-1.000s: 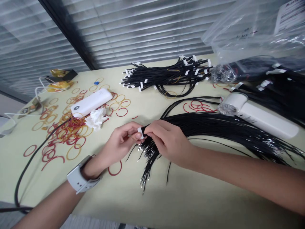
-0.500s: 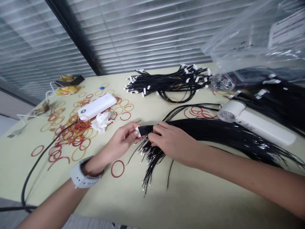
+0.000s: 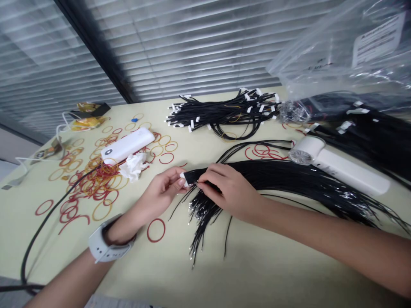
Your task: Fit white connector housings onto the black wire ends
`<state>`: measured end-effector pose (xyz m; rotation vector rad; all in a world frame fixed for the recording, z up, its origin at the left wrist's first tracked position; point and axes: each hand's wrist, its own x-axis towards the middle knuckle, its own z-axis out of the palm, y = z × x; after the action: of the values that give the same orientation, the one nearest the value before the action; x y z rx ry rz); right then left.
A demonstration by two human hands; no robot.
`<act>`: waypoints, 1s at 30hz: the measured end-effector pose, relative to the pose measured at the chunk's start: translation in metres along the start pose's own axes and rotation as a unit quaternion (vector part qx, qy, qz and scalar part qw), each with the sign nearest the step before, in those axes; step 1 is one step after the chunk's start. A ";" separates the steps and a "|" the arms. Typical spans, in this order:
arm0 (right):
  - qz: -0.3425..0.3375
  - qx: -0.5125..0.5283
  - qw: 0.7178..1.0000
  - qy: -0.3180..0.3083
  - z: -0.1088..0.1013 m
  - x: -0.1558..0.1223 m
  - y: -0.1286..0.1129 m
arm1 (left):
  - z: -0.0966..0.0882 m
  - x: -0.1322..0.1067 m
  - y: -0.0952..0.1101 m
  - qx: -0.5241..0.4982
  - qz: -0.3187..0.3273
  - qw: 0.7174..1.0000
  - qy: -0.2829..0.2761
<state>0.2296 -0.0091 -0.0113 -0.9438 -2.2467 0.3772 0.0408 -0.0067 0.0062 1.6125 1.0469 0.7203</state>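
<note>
Between the thumb and fingers of my left hand (image 3: 165,188) is a white connector (image 3: 184,179), with a flat row of black wires running out of it to the right. My right hand (image 3: 227,188) pinches a thin wire with a silvery metal end, close to the connector's wire side. Beneath and beyond my right hand stretches a thick bundle of black wires (image 3: 289,177). Loose wire ends with metal tips (image 3: 199,209) fan out below my fingers. A single red rubber band (image 3: 156,230) lies near my left wrist.
Red and yellow rubber bands (image 3: 102,188) are strewn at left around a white power bank (image 3: 128,144) and a crumpled tissue (image 3: 133,167). A white handheld fan (image 3: 340,164) rests across the wires at right. Behind lie connectored cables (image 3: 221,112) and a plastic bag (image 3: 321,55).
My right hand's fingers have drawn into a tighter pinch on a wire tip near the connector. The left hand keeps its hold. The whole view has shifted slightly.
</note>
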 end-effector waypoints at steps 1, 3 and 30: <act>0.003 0.006 1.000 0.005 0.000 0.000 0.000 | 0.000 0.000 0.001 0.000 0.002 1.000 -0.001; 0.009 0.013 1.000 0.010 0.001 0.000 0.000 | 0.001 -0.001 0.002 0.001 0.001 1.000 0.000; 0.011 0.072 0.997 0.030 0.001 0.000 0.001 | 0.003 0.000 0.009 -0.113 -0.053 0.992 0.004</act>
<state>0.2302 -0.0085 -0.0125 -0.8938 -2.1265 0.5069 0.0458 -0.0092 0.0137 1.3507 1.0113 0.7460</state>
